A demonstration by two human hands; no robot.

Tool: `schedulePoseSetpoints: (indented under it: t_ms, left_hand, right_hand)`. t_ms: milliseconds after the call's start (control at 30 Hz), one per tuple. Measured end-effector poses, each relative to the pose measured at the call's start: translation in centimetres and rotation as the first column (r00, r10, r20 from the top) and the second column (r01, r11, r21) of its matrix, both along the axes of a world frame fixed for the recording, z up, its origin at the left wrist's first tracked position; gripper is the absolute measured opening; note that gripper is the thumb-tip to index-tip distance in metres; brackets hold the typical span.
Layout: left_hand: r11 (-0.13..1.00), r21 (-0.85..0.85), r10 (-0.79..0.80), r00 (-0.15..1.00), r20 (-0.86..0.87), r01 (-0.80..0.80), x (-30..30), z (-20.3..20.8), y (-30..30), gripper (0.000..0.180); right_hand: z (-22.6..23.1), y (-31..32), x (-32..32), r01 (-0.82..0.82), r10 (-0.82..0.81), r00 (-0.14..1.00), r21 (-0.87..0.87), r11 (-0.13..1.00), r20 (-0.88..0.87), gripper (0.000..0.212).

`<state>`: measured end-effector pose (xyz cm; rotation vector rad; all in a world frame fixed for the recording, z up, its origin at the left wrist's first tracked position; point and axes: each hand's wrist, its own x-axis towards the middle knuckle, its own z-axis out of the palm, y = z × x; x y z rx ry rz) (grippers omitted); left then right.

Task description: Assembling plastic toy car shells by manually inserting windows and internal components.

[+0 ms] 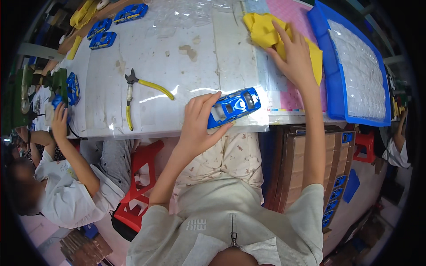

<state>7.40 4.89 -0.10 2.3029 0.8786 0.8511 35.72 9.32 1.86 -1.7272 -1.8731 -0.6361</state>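
Green machinery (pixel 11 106) stands at the left edge of the frame, with a co-worker in a white top (pixel 73 190) below it, whose hand (pixel 60 126) reaches up toward a small blue object. Just right of that hand, a blue toy car (pixel 73 88) lies by the left end of the pale bench (pixel 173 73); three more blue cars (pixel 102 41) sit in the upper left. A red stool (pixel 141 173) shows below the bench, left of centre, and above it on the bench lie pliers with yellow handles (pixel 129 92), spread apart. At the centre, the left hand (pixel 195 124) holds a blue toy car (pixel 237 105) over the front edge, fingers along the upper side and thumb along the lower. Toward the upper right, the right hand (pixel 296 57) rests on a crumpled yellow cloth (pixel 259 33), thumb and forefinger wide apart; the other fingers are partly hidden, so I cannot tell whether they grip it. A pink sheet (pixel 310 99) lies beneath. Farther right, a blue tray (pixel 326 62) contains clear plastic pieces (pixel 359 71), and below stands a brown carton (pixel 306 164) with blue cars along its right side.
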Motion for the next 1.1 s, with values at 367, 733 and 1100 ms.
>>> schedulePoseSetpoints:
  t_ms: [367, 733, 1100]
  left_hand:
    - [0.992, 0.102, -0.067, 0.995, -0.075, 0.074, -0.8, -1.7, 0.1, 0.072]
    - [1.000, -0.029, 0.010, 0.993, 0.119, -0.006, -0.2, -1.0, -0.5, 0.074]
    - [0.903, 0.406, 0.207, 0.971, -0.122, -0.141, -4.4, 4.4, 8.5, 0.030]
  right_hand:
    - [0.7, -6.6, -11.9, -0.462, 0.401, 0.872, -0.203, 0.863, -0.280, 0.022]
    - [1.3, 0.4, 2.6, 0.167, -0.189, 0.970, -0.144, 0.975, -0.152, 0.033]
    - [2.1, -7.5, -9.0, -0.549, 0.420, 0.820, -0.325, 0.770, -0.389, 0.073]
